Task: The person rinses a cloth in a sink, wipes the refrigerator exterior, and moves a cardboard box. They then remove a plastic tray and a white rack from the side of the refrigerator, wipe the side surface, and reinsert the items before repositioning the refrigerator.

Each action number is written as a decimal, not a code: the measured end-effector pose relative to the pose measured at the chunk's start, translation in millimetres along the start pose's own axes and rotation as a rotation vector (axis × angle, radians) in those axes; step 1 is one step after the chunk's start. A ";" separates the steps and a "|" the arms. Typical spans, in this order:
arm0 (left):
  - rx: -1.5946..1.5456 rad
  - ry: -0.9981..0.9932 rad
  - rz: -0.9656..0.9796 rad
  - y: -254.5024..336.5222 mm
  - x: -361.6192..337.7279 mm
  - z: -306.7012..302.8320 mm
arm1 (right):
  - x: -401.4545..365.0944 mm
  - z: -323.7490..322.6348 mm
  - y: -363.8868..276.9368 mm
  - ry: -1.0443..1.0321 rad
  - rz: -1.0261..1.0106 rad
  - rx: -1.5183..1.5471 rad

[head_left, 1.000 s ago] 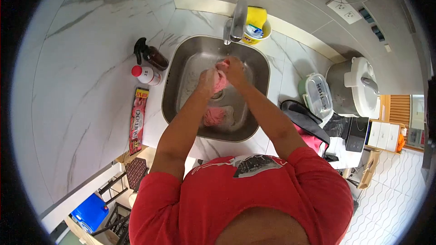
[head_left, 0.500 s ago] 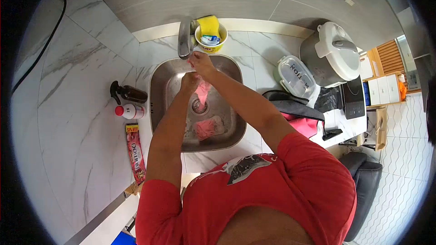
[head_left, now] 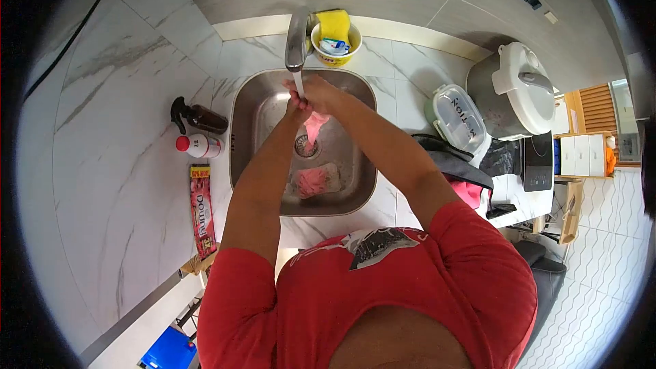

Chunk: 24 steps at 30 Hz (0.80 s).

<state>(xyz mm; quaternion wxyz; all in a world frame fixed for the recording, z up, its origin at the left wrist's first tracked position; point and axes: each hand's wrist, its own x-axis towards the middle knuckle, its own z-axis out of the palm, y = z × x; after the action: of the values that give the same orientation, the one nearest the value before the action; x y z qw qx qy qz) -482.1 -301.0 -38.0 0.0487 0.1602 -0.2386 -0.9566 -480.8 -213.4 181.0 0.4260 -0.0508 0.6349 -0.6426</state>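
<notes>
Both hands are close together under the faucet (head_left: 296,41), over the upper part of the steel sink (head_left: 256,113). A stream of water runs from the spout onto them. My left hand (head_left: 298,109) is closed round a wet pink cloth (head_left: 316,124), whose lower end hangs toward the drain (head_left: 306,145). Pressed against it, my right hand (head_left: 321,93) is also closed on the bunched cloth; its fingers are partly hidden by the water and the other hand. A second pink cloth (head_left: 313,182) lies crumpled on the sink floor near the front.
Left of the sink are a brown spray bottle (head_left: 205,119), a white bottle with a red cap (head_left: 201,145) and a red Downy packet (head_left: 201,212). Behind it stands a tub (head_left: 333,59) with a yellow cloth (head_left: 334,25). A lidded container (head_left: 456,117) and a cooker (head_left: 509,92) stand right.
A stream of water now shows clearly from the spout. My hands have come closer together beneath it, the cloth still hanging. The whole view has shifted slightly.
</notes>
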 end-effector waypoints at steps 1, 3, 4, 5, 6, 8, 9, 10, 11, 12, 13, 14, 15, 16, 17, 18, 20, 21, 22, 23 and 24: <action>-0.009 -0.078 0.009 0.0 2.2 -9.4 | 3.2 0.2 -1.0 -0.048 0.042 -0.094; -0.021 -0.269 0.028 0.1 13.5 -27.7 | 12.2 -3.4 -6.2 -0.180 0.016 -0.236; -0.024 -0.407 0.041 -1.5 24.4 -41.0 | 13.2 -4.4 -4.6 -0.307 -0.013 -0.375; -0.029 -0.595 0.045 -1.1 38.9 -57.7 | 2.5 -1.1 -14.4 -0.352 0.009 -0.378; -0.047 -0.991 0.013 -5.8 75.2 -95.6 | 4.0 -1.3 -14.0 -0.354 0.013 -0.376; 0.054 -0.663 0.080 16.7 32.7 -39.0 | 9.7 -4.8 -16.4 -0.553 -0.180 -0.446; 0.098 -0.623 0.098 26.0 20.0 -16.7 | 1.3 -7.0 -25.8 -0.580 -0.013 -0.393; 0.145 -0.607 0.118 33.1 11.1 1.4 | 1.0 -7.3 -29.7 -0.578 -0.011 -0.391; 0.200 -0.615 0.145 40.4 2.7 18.8 | 4.5 -9.2 -34.1 -0.534 -0.066 -0.561; 0.249 -0.636 0.166 49.3 -5.4 35.5 | 4.1 -10.4 -37.7 -0.485 -0.121 -0.728; 0.300 -0.646 0.185 58.9 -15.1 54.6 | -11.4 -6.9 -50.4 -0.410 -0.217 -0.802; 0.302 -0.648 0.182 70.9 -28.2 74.1 | -13.3 -6.9 -53.6 -0.408 -0.219 -0.800; 0.154 -0.588 0.036 82.1 -41.6 91.5 | -13.2 -7.0 -56.0 -0.378 -0.243 -0.833; 0.009 -0.523 -0.108 86.3 -46.6 96.5 | -9.6 -8.0 -56.1 -0.349 -0.268 -0.865; 0.012 -0.522 -0.109 84.6 -46.4 96.6 | -0.3 -8.4 -51.6 -0.350 -0.269 -0.861; 0.420 -0.584 0.329 79.8 -41.0 92.0 | 18.1 -11.8 -39.2 -0.269 -0.295 -0.841; 0.829 -0.614 0.768 80.6 -49.5 97.1 | 20.7 -12.9 -35.6 -0.189 -0.318 -0.817; 0.994 -0.414 0.508 90.8 -69.3 114.8 | 8.6 -13.3 -43.8 -0.123 -0.472 -0.983; 1.137 -0.206 0.238 98.3 -82.1 128.3 | -2.7 -14.3 -47.2 -0.054 -0.624 -1.145; 1.138 -0.205 0.237 102.0 -84.1 136.0 | -10.1 -16.4 -46.2 -0.055 -0.623 -1.144; 1.193 -0.174 0.159 104.6 -84.1 140.5 | -14.8 -19.8 -43.1 -0.038 -0.671 -0.894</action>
<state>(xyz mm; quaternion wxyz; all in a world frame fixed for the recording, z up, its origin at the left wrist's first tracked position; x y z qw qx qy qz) -447.3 -317.0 152.5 0.0021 0.0628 -0.7478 -0.6609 -504.3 -196.4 221.3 0.1464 -0.4374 0.7868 -0.4101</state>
